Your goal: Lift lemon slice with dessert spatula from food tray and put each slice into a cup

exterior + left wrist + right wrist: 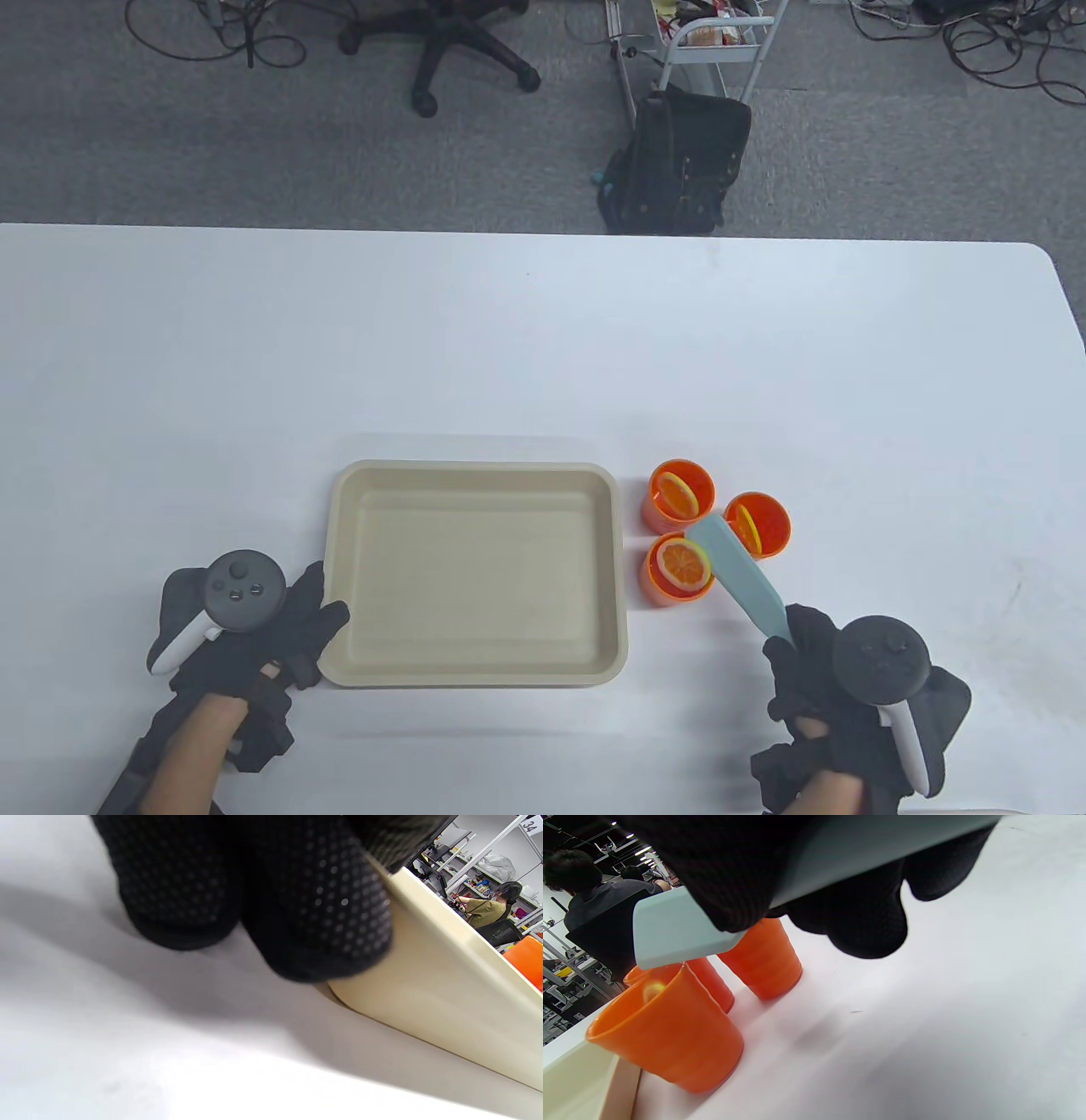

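A beige food tray (479,671) lies at the front centre with no slice in it. Three orange cups stand to its right: the far cup (655,509), the right cup (774,536) and the near cup (655,592), each with a lemon slice (679,564) inside. My right hand (806,671) grips the handle of the pale blue dessert spatula (736,576), whose blade tip hovers over the near cup's rim. The spatula (670,931) shows above the cups (670,1039) in the right wrist view. My left hand (293,632) rests on the table, its fingers (314,921) touching the tray's left edge (432,984).
The white table (509,340) stretches far behind the tray and cups. Beyond its far edge stand an office chair (450,51), a black bag (679,161) and a metal cart (713,42). People sit in the background of the wrist views.
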Tool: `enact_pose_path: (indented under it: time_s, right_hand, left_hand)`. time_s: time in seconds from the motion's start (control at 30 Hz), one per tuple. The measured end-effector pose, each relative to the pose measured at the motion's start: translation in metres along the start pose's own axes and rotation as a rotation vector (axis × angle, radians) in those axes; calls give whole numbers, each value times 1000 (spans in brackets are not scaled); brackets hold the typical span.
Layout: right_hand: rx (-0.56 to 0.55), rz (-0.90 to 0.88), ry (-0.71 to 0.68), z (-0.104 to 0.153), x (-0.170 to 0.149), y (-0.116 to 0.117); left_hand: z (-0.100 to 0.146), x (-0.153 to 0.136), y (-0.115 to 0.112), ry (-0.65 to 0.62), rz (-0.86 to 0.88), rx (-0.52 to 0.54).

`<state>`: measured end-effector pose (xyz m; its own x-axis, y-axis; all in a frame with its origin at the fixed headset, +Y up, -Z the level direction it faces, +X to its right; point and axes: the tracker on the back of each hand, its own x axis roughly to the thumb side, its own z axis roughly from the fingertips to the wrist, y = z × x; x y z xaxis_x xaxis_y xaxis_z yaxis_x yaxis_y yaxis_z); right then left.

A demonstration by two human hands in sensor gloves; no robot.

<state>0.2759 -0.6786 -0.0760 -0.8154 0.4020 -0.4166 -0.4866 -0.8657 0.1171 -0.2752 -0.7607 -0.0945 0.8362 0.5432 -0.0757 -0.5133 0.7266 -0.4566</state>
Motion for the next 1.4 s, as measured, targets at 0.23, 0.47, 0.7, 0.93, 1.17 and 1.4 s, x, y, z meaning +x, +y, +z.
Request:
enact_pose_path:
  time_s: [0.23,0.47,0.7,0.93,1.17,1.4]
  right_hand:
    - [-12,95,-99,8,34,7]
    - [14,233,-264,22,91,31]
    - [80,288,-400,32,129,56]
    - [168,309,-496,32,152,83]
    - [185,438,-485,33,167,116]
    - [139,476,-511,32,174,135]
  left_hand:
    - [0,0,0,2,-1,1]
    - [0,1,0,10,-12,5]
    - [0,1,0,10,-15,7]
    - [0,2,-1,9,-14,3]
    - [0,2,-1,8,-14,3]
    - [0,2,-1,8,-15,2]
